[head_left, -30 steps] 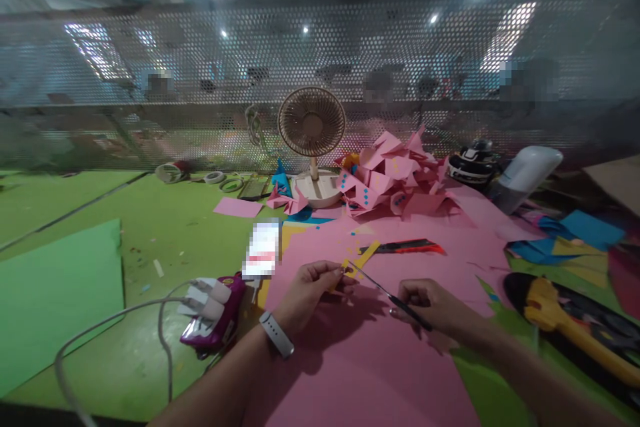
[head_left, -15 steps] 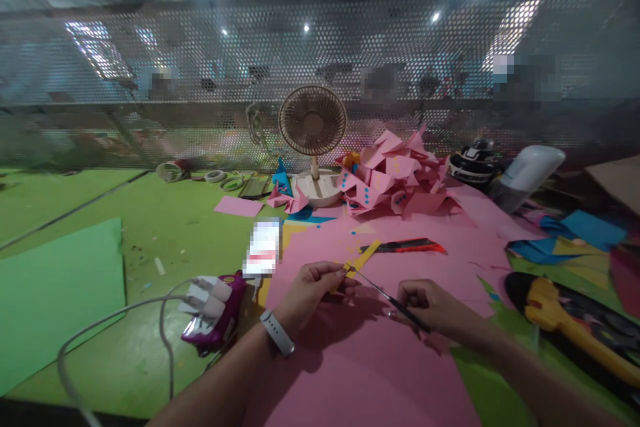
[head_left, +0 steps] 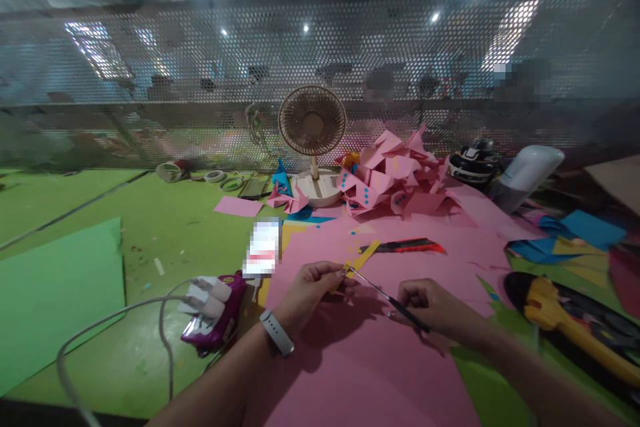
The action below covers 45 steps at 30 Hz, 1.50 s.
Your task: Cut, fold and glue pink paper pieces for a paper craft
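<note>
My left hand, with a grey watch on its wrist, pinches a narrow yellow paper strip above a large pink sheet. My right hand is closed round the handles of small thin scissors. The blades point up and left, with their tips at the strip close to my left fingers. Tiny yellow and blue paper scraps lie on the pink sheet around both hands.
A small desk fan stands at the back, beside a heap of folded pink paper shapes. A purple device with white plugs and cable lies at left, beyond it a green sheet. A yellow-handled tool lies at right. A perforated metal screen closes the far side.
The scissor tips have drawn a little closer to the yellow strip at my left fingers. Both hands stay almost where they were.
</note>
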### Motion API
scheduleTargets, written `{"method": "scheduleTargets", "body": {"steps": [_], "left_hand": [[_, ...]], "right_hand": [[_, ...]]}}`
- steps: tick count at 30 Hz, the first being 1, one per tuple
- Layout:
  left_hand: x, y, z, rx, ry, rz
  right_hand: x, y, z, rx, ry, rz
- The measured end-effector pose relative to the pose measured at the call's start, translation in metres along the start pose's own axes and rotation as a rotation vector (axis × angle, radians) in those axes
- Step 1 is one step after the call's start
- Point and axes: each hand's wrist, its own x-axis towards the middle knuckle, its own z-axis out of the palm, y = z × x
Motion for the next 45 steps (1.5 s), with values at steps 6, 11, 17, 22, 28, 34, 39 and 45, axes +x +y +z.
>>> {"method": "scheduleTargets", "body": {"steps": [6,11,17,22,28,34,39,45], "left_hand": [[0.001,0.0,-0.002,0.013,0.031,-0.01],[0.0,0.001,0.0,0.036,0.029,-0.018],[0.0,0.002,0.0,0.032,0.023,-0.022],[-0.002,0.007,0.001,0.012,0.015,0.023],[-0.003,0.007,0.003,0.009,0.01,0.014],[-0.003,0.004,0.002,0.02,-0.02,0.027],[-0.003,0.003,0.002,0.023,-0.008,0.009],[-0.002,0.001,0.001,0.028,-0.015,0.02]], "right_hand": [[-0.001,-0.002,0.001,0.014,0.043,0.01],[-0.001,-0.004,0.003,0.047,0.051,0.003],[-0.001,-0.005,0.0,0.054,0.065,-0.014],[-0.003,-0.008,-0.001,0.084,0.08,-0.019],[-0.001,0.0,0.0,0.036,0.012,-0.028],[0.001,0.004,0.001,0.021,-0.016,-0.012],[0.0,-0.001,0.002,0.011,-0.01,-0.009],[0.0,-0.001,0.001,0.008,-0.031,-0.018]]}}
